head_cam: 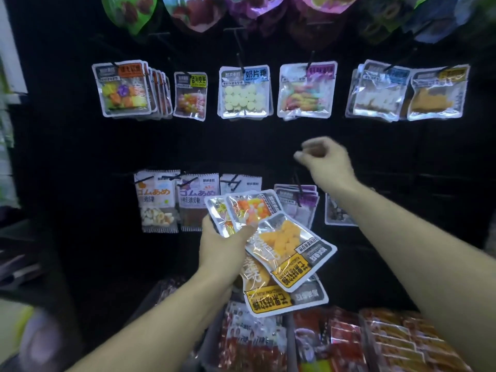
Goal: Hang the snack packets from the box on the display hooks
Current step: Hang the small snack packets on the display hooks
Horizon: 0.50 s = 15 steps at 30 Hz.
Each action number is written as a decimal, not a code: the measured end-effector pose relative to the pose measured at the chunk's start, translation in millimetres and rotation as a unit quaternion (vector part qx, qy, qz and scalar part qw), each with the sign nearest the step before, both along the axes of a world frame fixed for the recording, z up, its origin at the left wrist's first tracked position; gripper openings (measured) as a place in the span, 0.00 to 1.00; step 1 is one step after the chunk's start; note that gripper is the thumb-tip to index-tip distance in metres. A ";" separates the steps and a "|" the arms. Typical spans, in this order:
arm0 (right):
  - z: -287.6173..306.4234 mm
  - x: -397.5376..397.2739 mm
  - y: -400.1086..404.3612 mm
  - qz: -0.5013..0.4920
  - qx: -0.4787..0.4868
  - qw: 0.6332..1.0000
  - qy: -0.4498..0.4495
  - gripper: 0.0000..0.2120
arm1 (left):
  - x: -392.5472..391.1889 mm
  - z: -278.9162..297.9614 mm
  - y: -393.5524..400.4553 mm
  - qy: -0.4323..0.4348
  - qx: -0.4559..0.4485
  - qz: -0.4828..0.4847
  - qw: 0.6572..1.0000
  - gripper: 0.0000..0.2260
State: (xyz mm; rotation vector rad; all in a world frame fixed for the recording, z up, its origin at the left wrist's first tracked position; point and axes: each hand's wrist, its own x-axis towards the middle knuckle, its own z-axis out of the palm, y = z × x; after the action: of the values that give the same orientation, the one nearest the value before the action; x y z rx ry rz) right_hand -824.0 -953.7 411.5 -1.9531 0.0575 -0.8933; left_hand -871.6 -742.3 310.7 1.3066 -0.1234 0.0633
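My left hand (224,244) grips a fanned bunch of snack packets (284,251) in front of the black display board: clear packets with orange, white and yellow sweets and yellow labels. My right hand (326,159) is raised between the two rows of hooks, fingers loosely curled, with nothing in it. The upper row of hooks (240,63) carries hanging packets, among them an orange-white packet (190,96) like those I hold. A lower row (171,200) holds more packets, partly hidden behind my bunch.
Large bags (193,12) hang along the top edge. Below me, bins (375,342) of red and orange packets fill the bottom right. A dark shelf unit (16,264) stands at the left.
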 end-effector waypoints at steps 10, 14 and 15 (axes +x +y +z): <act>-203.1 -152.7 56.1 0.083 0.161 0.965 0.190 0.39 | -38.5 -125.1 16.8 0.105 -0.025 0.118 0.987 0.19; -260.0 -155.8 74.3 0.160 0.183 0.922 0.302 0.21 | -48.1 -177.2 23.1 0.152 -0.050 0.137 0.978 0.22; -270.1 -153.3 77.0 0.161 0.184 0.919 0.308 0.17 | -49.3 -188.4 24.5 0.162 -0.054 0.138 0.976 0.21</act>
State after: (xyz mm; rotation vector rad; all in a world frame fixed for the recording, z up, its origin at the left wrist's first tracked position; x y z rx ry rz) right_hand -977.2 -876.7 141.4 -1.7435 0.2450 -0.0209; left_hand -920.8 -717.8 122.3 1.2022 0.3362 0.0908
